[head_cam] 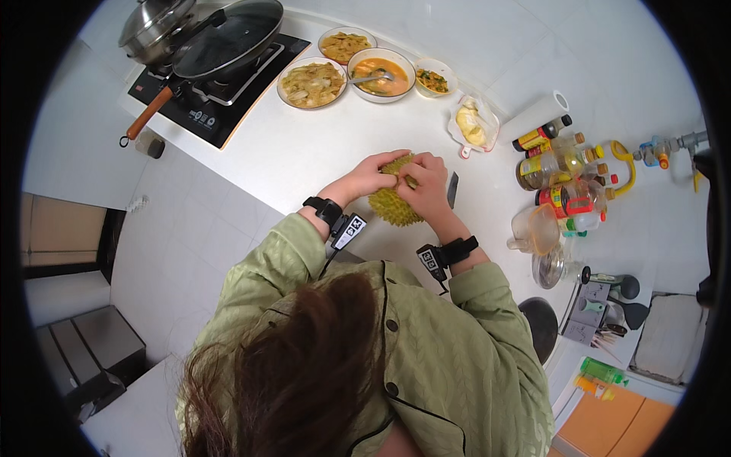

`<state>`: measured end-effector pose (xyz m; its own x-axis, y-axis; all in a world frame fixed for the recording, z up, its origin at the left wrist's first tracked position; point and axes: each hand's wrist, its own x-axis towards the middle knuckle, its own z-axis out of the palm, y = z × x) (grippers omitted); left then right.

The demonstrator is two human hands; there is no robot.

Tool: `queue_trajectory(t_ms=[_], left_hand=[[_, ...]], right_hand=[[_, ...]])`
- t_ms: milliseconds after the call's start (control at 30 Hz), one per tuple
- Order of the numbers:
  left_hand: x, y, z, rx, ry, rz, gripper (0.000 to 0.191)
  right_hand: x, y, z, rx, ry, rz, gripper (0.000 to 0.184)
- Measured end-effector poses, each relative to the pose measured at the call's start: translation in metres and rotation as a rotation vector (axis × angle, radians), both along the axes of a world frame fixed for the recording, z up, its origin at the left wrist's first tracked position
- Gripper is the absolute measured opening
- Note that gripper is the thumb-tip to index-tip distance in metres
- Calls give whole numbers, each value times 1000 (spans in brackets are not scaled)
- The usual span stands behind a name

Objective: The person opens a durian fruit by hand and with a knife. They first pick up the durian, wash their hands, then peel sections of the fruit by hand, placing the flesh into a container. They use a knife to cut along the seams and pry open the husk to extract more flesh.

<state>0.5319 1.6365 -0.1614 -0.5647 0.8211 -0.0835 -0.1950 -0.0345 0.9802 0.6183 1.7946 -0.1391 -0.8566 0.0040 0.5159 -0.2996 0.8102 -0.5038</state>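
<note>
A spiky yellow-green durian (394,204) rests on the white countertop (365,132) in front of me. My left hand (374,174) grips its upper left side, thumb and fingers pressed on the husk. My right hand (425,183) holds it from the upper right, with fingertips near my left thumb. Between the hands, the state of the husk under my fingers is hidden. Just right of my right hand lies a knife (453,189), partly covered by the hand. Pale yellow durian flesh (471,124) sits in a plastic-wrapped container farther back on the right.
Dishes of cooked food (313,84) and a soup bowl with a spoon (381,75) stand at the back. A lidded wok (228,43) is on the gas stove at the back left. Bottles (551,168), a paper roll (537,117) and a plastic jug (534,229) line the right side.
</note>
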Motion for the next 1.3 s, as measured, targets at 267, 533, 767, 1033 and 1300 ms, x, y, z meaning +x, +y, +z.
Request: queue_trajectory(t_ms=[267,533,767,1033,1300], left_hand=[[-1,3,5,16,-96,-56,73],[7,6,-8,-96,246,73,72],[6,2,-14,-105,401,85,69],[13,0,-10,-25,420,137,65],[18,3,-7,-57,393,198,63]], right_hand=[[11,-2,28,319,133,62,18],[9,-6,25,135,-52,59,13],[3,7,21,69,-109,106,9],[7,1,19,161,-19,142,12],[7,6,11,189,27,160,15]])
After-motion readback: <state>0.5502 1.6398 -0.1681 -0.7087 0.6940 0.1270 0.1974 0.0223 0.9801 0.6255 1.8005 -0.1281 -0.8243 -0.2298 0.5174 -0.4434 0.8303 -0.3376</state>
